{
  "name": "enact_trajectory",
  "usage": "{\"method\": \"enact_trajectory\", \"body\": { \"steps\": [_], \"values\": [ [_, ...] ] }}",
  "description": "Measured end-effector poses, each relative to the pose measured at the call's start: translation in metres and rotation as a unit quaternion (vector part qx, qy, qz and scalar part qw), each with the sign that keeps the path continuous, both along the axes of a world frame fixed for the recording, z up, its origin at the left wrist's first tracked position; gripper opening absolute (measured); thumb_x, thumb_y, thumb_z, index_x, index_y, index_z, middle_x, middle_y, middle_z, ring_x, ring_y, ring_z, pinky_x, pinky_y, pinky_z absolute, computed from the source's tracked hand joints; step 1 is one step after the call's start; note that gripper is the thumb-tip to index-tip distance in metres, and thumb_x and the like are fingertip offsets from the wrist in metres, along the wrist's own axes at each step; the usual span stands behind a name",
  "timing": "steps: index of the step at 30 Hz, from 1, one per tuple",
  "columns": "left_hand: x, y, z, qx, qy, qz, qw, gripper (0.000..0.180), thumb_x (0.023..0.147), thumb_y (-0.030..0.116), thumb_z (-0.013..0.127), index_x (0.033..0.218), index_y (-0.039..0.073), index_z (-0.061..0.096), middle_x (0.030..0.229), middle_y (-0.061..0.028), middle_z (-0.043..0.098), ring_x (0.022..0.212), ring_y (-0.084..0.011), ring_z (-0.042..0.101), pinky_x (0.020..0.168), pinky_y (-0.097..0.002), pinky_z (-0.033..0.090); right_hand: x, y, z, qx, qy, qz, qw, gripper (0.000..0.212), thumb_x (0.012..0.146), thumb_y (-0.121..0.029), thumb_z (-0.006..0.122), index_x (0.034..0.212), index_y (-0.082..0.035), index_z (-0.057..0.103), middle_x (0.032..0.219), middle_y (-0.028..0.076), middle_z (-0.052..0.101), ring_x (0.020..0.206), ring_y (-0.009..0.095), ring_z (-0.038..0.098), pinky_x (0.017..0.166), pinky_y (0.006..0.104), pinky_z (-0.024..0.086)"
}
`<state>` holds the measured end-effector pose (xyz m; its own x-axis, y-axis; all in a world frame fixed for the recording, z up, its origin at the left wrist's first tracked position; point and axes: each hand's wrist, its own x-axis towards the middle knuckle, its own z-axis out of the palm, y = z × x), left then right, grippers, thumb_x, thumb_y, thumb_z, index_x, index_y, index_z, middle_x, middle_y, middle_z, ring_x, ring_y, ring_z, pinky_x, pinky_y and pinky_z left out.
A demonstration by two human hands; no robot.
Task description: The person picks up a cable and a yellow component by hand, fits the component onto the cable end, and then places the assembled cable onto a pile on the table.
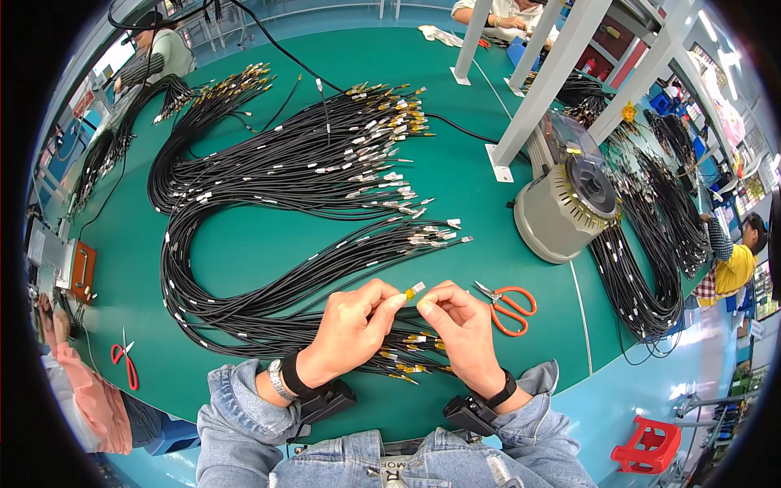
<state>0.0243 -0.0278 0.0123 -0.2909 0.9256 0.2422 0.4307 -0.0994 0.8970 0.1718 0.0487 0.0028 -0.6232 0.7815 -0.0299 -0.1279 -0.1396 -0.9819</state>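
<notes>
Between the thumb and forefinger of my left hand (pixel 348 327) is a cable end, with a yellow sleeve and a small silver-white connector (pixel 417 289) pointing up and right. My right hand (pixel 465 329) is closed in a pinch just beside the connector; whatever its fingertips hold is too small to make out. Beneath both hands lies a bundle of black cables (pixel 268 313) with white tags and yellow-sleeved ends. Larger loops of similar black cables (pixel 268 167) fan out beyond, their connectors toward the right. Orange-handled scissors (pixel 511 311) rest right of my right hand.
A grey machine with a round black disc (pixel 561 199) stands at right, beside white metal posts (pixel 533 89) fixed to the green table (pixel 464 175). More cable bundles (pixel 651 276) hang at the right edge. Red scissors (pixel 126 362) lie left, near a co-worker's pink sleeve (pixel 93 398).
</notes>
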Motion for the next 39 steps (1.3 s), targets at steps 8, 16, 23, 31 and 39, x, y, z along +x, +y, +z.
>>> {"method": "enact_trajectory", "body": {
  "steps": [8, 16, 23, 31, 39],
  "values": [
    [0.005, 0.001, -0.003, 0.042, 0.058, 0.014, 0.997, 0.010, 0.083, 0.003, 0.058, 0.076, -0.003, 0.057, 0.052, -0.0044, 0.054, 0.042, -0.0069, 0.049, 0.039, -0.0221, 0.036, -0.005, -0.003, 0.004, -0.032, 0.024, -0.011, 0.999, 0.007, 0.082, -0.005, 0.062, 0.084, 0.001, 0.059, 0.086, 0.003, 0.057, 0.078, 0.008, 0.052, 0.072, 0.0219, 0.043],
    [0.002, -0.001, 0.000, 0.003, 0.028, -0.014, 1.000, 0.012, 0.085, 0.006, 0.056, 0.077, -0.003, 0.056, 0.050, -0.0027, 0.051, 0.042, -0.0058, 0.045, 0.039, -0.0222, 0.034, -0.003, -0.001, -0.003, -0.004, 0.026, -0.009, 1.000, 0.006, 0.082, -0.004, 0.062, 0.084, 0.001, 0.059, 0.085, 0.003, 0.057, 0.078, 0.009, 0.053, 0.072, 0.0232, 0.043],
    [-0.011, 0.001, 0.010, -0.121, -0.175, -0.111, 0.971, 0.021, 0.092, 0.015, 0.048, 0.079, -0.001, 0.055, 0.051, 0.0030, 0.045, 0.043, -0.0029, 0.037, 0.040, -0.0200, 0.027, -0.004, -0.003, -0.004, 0.066, 0.020, -0.024, 0.997, 0.007, 0.082, -0.004, 0.062, 0.084, 0.001, 0.059, 0.082, 0.004, 0.057, 0.076, 0.010, 0.053, 0.071, 0.0236, 0.043],
    [-0.020, 0.002, 0.012, -0.183, -0.228, -0.182, 0.939, 0.026, 0.095, 0.021, 0.044, 0.083, 0.001, 0.056, 0.054, 0.0040, 0.044, 0.045, -0.0029, 0.034, 0.042, -0.0201, 0.028, -0.004, -0.004, -0.008, 0.122, 0.000, -0.027, 0.992, 0.006, 0.082, -0.003, 0.062, 0.084, 0.002, 0.058, 0.084, 0.004, 0.056, 0.079, 0.010, 0.053, 0.072, 0.0234, 0.043],
    [-0.025, 0.005, 0.009, -0.215, -0.285, -0.208, 0.911, 0.029, 0.095, 0.024, 0.043, 0.082, 0.002, 0.056, 0.052, 0.0044, 0.045, 0.043, -0.0023, 0.034, 0.041, -0.0186, 0.027, -0.002, 0.003, -0.005, -0.014, -0.001, 0.011, 1.000, 0.010, 0.085, -0.006, 0.059, 0.090, 0.002, 0.058, 0.091, 0.004, 0.058, 0.081, 0.009, 0.054, 0.073, 0.0221, 0.044]
  ]
}}
